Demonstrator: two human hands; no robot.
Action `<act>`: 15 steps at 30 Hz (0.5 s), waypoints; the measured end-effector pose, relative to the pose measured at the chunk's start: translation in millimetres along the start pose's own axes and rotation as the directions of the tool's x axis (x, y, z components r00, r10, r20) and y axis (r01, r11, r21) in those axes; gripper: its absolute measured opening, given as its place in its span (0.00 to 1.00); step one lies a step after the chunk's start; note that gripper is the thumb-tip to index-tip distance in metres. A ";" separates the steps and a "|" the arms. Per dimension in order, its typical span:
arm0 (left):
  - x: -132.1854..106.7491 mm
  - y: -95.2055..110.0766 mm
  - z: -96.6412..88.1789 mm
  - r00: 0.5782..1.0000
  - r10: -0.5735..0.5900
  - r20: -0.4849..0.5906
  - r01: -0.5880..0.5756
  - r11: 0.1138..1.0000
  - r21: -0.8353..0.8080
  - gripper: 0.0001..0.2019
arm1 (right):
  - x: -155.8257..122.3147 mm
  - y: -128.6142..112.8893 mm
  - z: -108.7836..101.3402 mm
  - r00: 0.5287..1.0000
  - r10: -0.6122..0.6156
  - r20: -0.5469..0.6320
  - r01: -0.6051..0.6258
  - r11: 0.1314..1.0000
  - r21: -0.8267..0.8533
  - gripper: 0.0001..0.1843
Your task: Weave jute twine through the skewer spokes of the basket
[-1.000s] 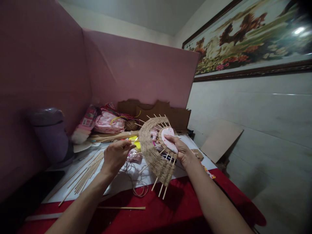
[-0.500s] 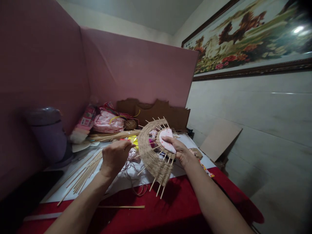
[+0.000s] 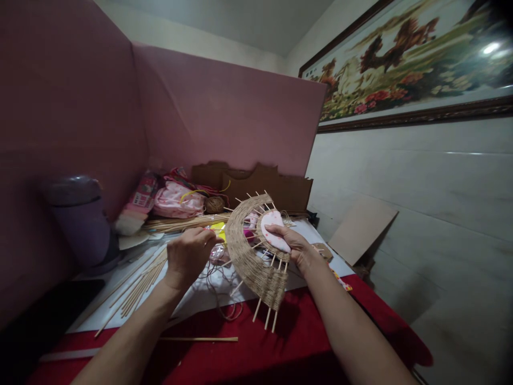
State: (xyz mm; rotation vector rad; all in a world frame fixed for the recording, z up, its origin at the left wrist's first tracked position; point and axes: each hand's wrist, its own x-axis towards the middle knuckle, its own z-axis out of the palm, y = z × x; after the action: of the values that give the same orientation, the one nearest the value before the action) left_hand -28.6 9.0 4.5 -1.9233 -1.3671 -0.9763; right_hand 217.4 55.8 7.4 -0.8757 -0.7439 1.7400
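Observation:
A half-round woven twine piece [image 3: 244, 251] hangs tilted above the table, with thin wooden sticks poking out around its edge. Its inner part is a white padded half-circle [image 3: 273, 227] with pink spots. My right hand [image 3: 296, 246] grips this padded part, thumb on top; the fingers behind are hidden. To the left of the woven rim, my left hand [image 3: 190, 256] is closed in a pinch on what looks like a thin strand of twine. Loose twine [image 3: 224, 299] trails in loops below, onto the table.
Wooden sticks [image 3: 140, 291] lie fanned out at left, and one stick [image 3: 200, 339] lies on the red cloth [image 3: 304, 342]. Behind are a twine ball [image 3: 214, 204], pink spotted fabric [image 3: 178, 200] and cut cardboard [image 3: 260, 187]. A purple bin [image 3: 82, 230] stands at left.
The woven piece has turned slightly, its lower end shifting right. My left hand stays closed at nearly the same place, and my right hand keeps its grip.

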 end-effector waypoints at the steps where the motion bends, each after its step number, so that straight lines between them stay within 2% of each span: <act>1: 1.1 -0.1 -1.1 1.000 -0.015 0.005 0.015 1.000 -0.005 0.11 | -1.4 -0.5 -0.5 1.000 0.023 0.015 -0.023 1.000 -0.005 0.07; 5: 4.1 -1.7 -2.9 0.995 -0.095 0.038 0.097 0.993 -0.069 0.09 | -6.1 -3.3 -2.2 0.993 0.090 0.074 -0.091 0.996 0.017 0.08; 9: 4.2 -6.5 2.3 0.962 -0.241 0.129 0.268 0.926 -0.266 0.07 | -6.4 -6.0 -4.8 0.990 0.072 0.117 -0.076 0.997 0.026 0.07; 11: 4.0 -8.1 7.5 0.918 -0.329 0.223 0.396 0.798 -0.454 0.09 | -5.8 -6.0 -5.9 0.988 0.054 0.146 -0.058 0.998 0.025 0.06; 13: 4.0 -7.5 13.1 0.856 -0.364 0.366 0.515 0.556 -0.652 0.11 | -5.4 -4.9 -6.4 0.985 0.026 0.169 -0.031 0.999 0.023 0.06; 15: 4.3 -4.3 17.3 0.802 -0.328 0.500 0.592 0.323 -0.738 0.14 | -5.5 -3.2 -6.4 0.982 0.005 0.187 -0.008 1.000 0.016 0.07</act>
State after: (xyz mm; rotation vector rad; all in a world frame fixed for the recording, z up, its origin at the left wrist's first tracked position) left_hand -27.8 26.2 -1.6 -2.4722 -1.8560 -2.1403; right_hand 225.7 52.0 7.7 -0.7101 -0.8483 1.8493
